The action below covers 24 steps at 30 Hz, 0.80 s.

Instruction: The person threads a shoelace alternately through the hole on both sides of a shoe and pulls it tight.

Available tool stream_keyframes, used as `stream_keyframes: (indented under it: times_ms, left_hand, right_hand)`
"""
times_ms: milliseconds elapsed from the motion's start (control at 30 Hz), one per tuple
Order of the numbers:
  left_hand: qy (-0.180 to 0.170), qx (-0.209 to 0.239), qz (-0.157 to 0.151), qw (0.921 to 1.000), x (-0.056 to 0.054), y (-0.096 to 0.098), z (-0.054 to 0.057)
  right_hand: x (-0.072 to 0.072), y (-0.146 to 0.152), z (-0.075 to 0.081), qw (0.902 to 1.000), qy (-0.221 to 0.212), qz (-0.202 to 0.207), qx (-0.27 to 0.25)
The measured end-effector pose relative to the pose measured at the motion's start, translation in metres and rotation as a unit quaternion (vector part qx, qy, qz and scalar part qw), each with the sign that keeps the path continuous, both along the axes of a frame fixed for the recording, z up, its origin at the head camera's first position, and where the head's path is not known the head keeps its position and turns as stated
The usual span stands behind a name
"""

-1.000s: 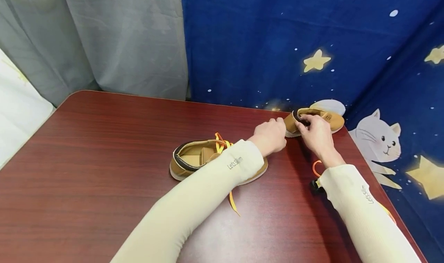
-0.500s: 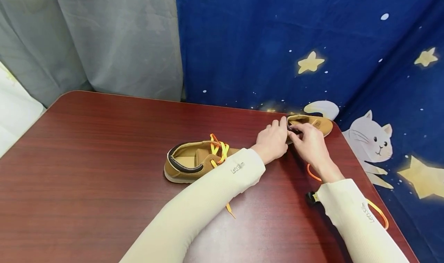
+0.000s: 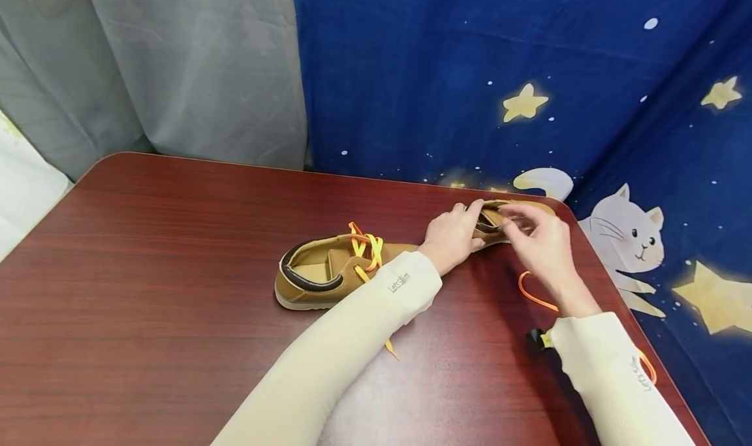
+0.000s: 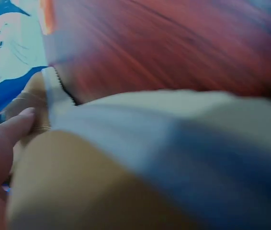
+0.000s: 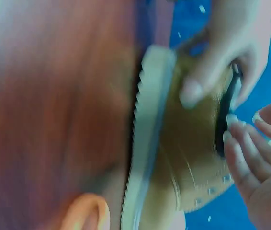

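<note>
A blue curtain [image 3: 399, 74] printed with stars and a cat bounded the rear and right; a grey curtain [image 3: 205, 74] adjoined it at left. In front stood a red-brown table [image 3: 176, 270]. Cream sleeves [image 3: 335, 341] covered both forearms. The near shoe [image 3: 346, 283], tan with a dark collar, was positioned upright at mid-table, toe to the right, partly hidden by the left sleeve. The far shoe [image 5: 186, 148], also tan, was located at the table's far right corner, toe to the right. The right hand [image 3: 546, 243] was open, its fingers extended at the far shoe's opening; contact could not be confirmed. The left hand [image 3: 452, 237] gripped that shoe's heel, thumb outside, fingers over the collar. An orange lace [image 3: 533, 296] lay beside the right sleeve. A yellow-orange lace [image 3: 371, 250] was threaded through the near shoe. A small black object [image 3: 536, 340] sat at the right cuff.
</note>
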<state>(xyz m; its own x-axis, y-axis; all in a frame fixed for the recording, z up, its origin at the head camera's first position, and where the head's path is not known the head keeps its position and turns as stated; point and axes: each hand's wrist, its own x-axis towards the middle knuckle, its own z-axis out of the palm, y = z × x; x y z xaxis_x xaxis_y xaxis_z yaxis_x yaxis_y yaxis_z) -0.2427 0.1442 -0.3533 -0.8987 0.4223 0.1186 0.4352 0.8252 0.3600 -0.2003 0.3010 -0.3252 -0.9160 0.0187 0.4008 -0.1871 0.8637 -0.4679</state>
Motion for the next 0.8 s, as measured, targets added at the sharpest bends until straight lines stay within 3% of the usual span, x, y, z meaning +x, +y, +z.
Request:
stream_keyframes:
  times_ms: [100,167,267,333,433,600,800]
  left_hand:
    - [0.005,0.005,0.000,1.0000,-0.001,-0.002,-0.002]
    - [0.001,0.006,0.001,1.0000,-0.001,-0.002,-0.002]
    - [-0.008,0.009,0.004,0.9999,-0.002,-0.001,-0.002]
    - [-0.014,0.008,0.010,0.9998,-0.002,0.001,-0.001]
    - [-0.023,0.004,0.022,0.9995,-0.002,0.003,-0.001]
    - [-0.028,-0.005,0.029,0.9992,-0.001,0.004,0.002]
    - [-0.016,0.001,0.003,0.9999,0.001,-0.002,0.006]
  right_hand:
    - [-0.013,0.016,0.007,0.9987,-0.048,-0.005,-0.015]
    - [-0.023,0.029,0.007,0.9948,-0.099,0.022,-0.008]
    - [-0.039,0.047,0.003,0.9803,-0.173,0.085,0.042]
    - [-0.048,0.055,-0.002,0.9697,-0.201,0.114,0.079]
    - [-0.059,0.061,-0.009,0.9616,-0.214,0.120,0.123]
    - [-0.070,0.067,-0.015,0.9561,-0.235,0.114,0.134]
    - [-0.078,0.072,-0.016,0.9494,-0.228,0.124,0.176]
